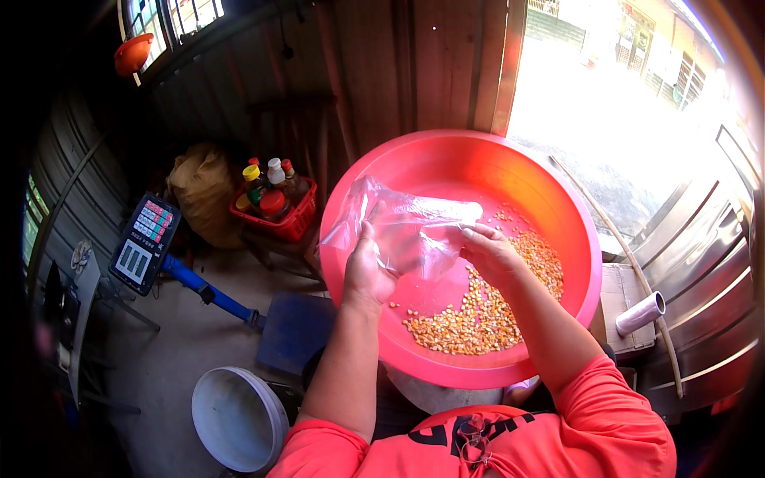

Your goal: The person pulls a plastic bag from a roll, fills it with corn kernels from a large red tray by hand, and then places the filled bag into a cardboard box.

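A clear plastic bag (418, 227) is stretched between my hands above a large red basin (588, 299). My left hand (368, 269) grips the bag's left part, thumb up, its other fingers partly hidden by the film. At the opposite edge my right hand (492, 251) pinches the plastic between thumb and fingers. The bag looks crumpled, and no kernels show inside it. Loose yellow corn kernels (470, 327) lie in the basin, heaped along its near and right side, below my right forearm.
Left of the basin, a red basket (296, 225) holds several bottles and jars. A platform scale (293, 331) with a blue pole and a keypad display (145, 243) stands nearby. A white bucket (239, 418) sits near me. At right are a plastic film roll (640, 314) and a long stick (637, 267).
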The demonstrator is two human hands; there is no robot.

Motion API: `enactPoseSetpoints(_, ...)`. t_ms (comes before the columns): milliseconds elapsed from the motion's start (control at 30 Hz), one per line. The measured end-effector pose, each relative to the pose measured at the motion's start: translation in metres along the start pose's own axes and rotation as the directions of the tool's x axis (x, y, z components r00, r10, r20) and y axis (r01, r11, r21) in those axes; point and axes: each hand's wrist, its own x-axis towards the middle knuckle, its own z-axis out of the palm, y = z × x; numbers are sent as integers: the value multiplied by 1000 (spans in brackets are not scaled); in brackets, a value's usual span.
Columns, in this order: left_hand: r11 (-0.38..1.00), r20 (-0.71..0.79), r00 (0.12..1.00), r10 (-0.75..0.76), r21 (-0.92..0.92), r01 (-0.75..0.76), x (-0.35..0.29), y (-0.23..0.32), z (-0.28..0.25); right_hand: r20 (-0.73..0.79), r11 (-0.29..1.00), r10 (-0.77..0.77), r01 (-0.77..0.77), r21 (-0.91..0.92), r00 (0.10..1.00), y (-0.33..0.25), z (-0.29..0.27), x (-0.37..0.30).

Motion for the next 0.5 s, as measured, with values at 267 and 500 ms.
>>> enactPoseSetpoints(267,989,-18,1000,9,147,-6,3,1,0,-55,980,77,-86,-179,996,5,-6,1)
enactPoseSetpoints(500,991,-81,996,47,127,-37,-1,3,6,28,999,33,-33,-11,999,4,2,-1)
